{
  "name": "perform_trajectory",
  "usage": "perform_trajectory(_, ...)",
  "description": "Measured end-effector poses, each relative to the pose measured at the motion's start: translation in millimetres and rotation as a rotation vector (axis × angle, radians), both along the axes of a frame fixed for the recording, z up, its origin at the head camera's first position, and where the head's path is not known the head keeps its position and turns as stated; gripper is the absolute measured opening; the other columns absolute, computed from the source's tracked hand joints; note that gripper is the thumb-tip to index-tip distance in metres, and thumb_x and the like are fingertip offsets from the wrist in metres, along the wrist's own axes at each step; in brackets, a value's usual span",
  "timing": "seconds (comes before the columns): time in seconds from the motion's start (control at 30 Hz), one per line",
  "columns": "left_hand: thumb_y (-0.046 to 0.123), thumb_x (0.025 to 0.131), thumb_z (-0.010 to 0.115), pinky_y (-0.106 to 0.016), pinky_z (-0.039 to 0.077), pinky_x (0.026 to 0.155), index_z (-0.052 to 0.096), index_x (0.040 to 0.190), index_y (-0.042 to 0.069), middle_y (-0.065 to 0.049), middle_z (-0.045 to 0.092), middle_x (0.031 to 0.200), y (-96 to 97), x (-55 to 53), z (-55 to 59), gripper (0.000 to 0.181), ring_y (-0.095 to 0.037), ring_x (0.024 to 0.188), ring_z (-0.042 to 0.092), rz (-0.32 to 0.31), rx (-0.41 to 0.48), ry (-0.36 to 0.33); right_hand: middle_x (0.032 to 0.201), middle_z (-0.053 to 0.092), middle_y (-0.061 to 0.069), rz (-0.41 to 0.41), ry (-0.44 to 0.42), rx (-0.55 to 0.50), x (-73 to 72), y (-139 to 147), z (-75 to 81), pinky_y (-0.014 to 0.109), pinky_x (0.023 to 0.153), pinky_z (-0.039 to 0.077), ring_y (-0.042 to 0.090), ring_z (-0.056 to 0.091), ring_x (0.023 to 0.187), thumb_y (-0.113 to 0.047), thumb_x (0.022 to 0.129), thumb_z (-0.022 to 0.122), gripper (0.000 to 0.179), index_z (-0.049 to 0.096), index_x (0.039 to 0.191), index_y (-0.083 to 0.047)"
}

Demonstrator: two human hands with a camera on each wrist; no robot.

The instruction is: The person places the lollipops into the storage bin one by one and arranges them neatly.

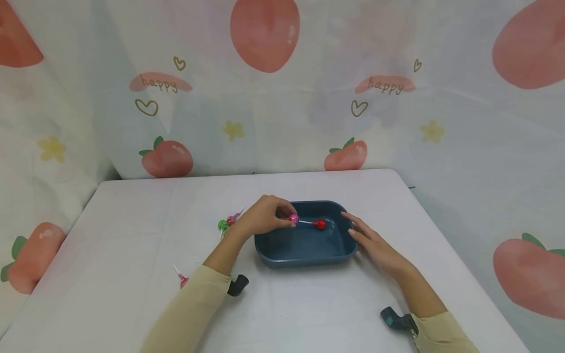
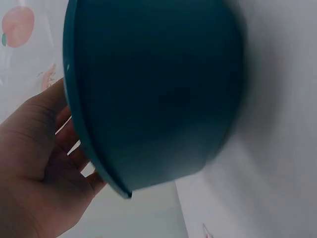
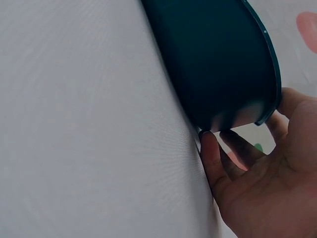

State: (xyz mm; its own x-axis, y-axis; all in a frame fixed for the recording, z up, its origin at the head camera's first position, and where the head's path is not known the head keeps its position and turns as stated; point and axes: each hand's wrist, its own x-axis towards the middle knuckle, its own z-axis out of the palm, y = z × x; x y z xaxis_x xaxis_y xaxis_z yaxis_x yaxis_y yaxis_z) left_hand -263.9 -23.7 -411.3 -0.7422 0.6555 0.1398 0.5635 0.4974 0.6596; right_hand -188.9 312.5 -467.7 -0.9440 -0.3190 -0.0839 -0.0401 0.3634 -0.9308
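A dark blue rectangular dish [image 1: 289,252] stands on the white-covered table. Over its left part, my left hand [image 1: 266,214] pinches a lollipop with a pink wrapper [image 1: 293,218] between thumb and fingers. A red lollipop [image 1: 321,224] lies inside the dish, its stick pointing left toward that hand. My right hand [image 1: 378,247] rests against the dish's right end, fingers fairly straight at the rim. In the right wrist view, fingertips [image 3: 210,144] touch the outer end wall. The dish wall hides the lollipops in the left wrist view [image 2: 148,99].
Left of the dish lie a green lollipop [image 1: 223,224] and a pinkish one [image 1: 231,219], partly behind my left forearm. Another pink-wrapped lollipop [image 1: 183,281] lies nearer, beside the left sleeve [image 1: 190,309]. A printed curtain [image 1: 282,122] hangs behind the table.
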Motion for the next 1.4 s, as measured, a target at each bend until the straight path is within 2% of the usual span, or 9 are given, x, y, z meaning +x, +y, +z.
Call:
perform_trajectory(0.2, 0.018, 0.09, 0.084, -0.022, 0.053, 0.078, 0.078, 0.11, 0.01, 0.006, 0.073, 0.095, 24.8, 2.4, -3.0, 0.022, -0.009, 0.086, 0.064, -0.059, -0.029, -0.023, 0.17, 0.012, 0.016, -0.011, 0.003, 0.022, 1.0, 3, -0.9, 0.067, 0.115, 0.02, 0.043, 0.007, 0.154, -0.04, 0.112, 0.044, 0.054, 0.029, 0.164, -0.033)
perform_trajectory(0.5, 0.02, 0.09, 0.084, -0.02, 0.051, 0.079, 0.078, 0.108, 0.011, 0.006, 0.072, 0.093, 54.9, 5.1, -3.2, 0.02, -0.007, 0.086, 0.063, -0.107, -0.074, -0.001, 0.17, 0.012, 0.017, -0.011, -0.005, 0.025, 1.2, 4, 0.5, 0.069, 0.114, 0.021, 0.044, 0.007, 0.154, -0.041, 0.112, 0.043, 0.054, 0.029, 0.164, -0.034)
perform_trajectory(0.67, 0.018, 0.09, 0.084, -0.019, 0.051, 0.077, 0.079, 0.105, 0.011, 0.008, 0.071, 0.088, 69.9, 5.1, -7.7, 0.018, -0.005, 0.081, 0.063, -0.123, -0.081, -0.006, 0.17, 0.013, 0.016, -0.009, -0.011, 0.012, 0.4, 5, -0.1, 0.068, 0.115, 0.02, 0.043, 0.008, 0.154, -0.041, 0.112, 0.043, 0.054, 0.029, 0.163, -0.034)
perform_trajectory(0.9, 0.016, 0.09, 0.084, -0.017, 0.051, 0.076, 0.078, 0.103, 0.01, 0.008, 0.072, 0.089, 82.7, 6.7, -18.1, 0.016, -0.002, 0.082, 0.064, -0.09, -0.082, -0.026, 0.17, 0.012, 0.016, 0.019, -0.008, -0.02, -1.4, 5, -2.3, 0.066, 0.116, 0.018, 0.043, 0.01, 0.154, -0.039, 0.113, 0.041, 0.053, 0.028, 0.164, -0.033)
perform_trajectory(1.13, 0.017, 0.09, 0.084, -0.02, 0.052, 0.079, 0.079, 0.106, 0.01, 0.006, 0.073, 0.093, 88.5, 7.9, -24.5, 0.019, -0.004, 0.085, 0.065, -0.033, -0.11, -0.016, 0.17, 0.016, 0.012, 0.006, -0.001, 0.009, -1.2, 3, -1.9, 0.066, 0.116, 0.017, 0.04, 0.013, 0.154, -0.041, 0.112, 0.043, 0.052, 0.03, 0.163, -0.035)
perform_trajectory(1.4, 0.019, 0.085, 0.089, -0.024, 0.053, 0.078, 0.081, 0.106, 0.012, 0.005, 0.075, 0.094, 91.9, 7.9, -32.3, 0.024, -0.005, 0.086, 0.067, 0.065, -0.111, -0.03, 0.17, 0.017, 0.009, -0.004, -0.005, 0.024, -0.7, 5, -2.3, 0.067, 0.116, 0.016, 0.038, 0.013, 0.155, -0.045, 0.111, 0.043, 0.052, 0.031, 0.162, -0.04)
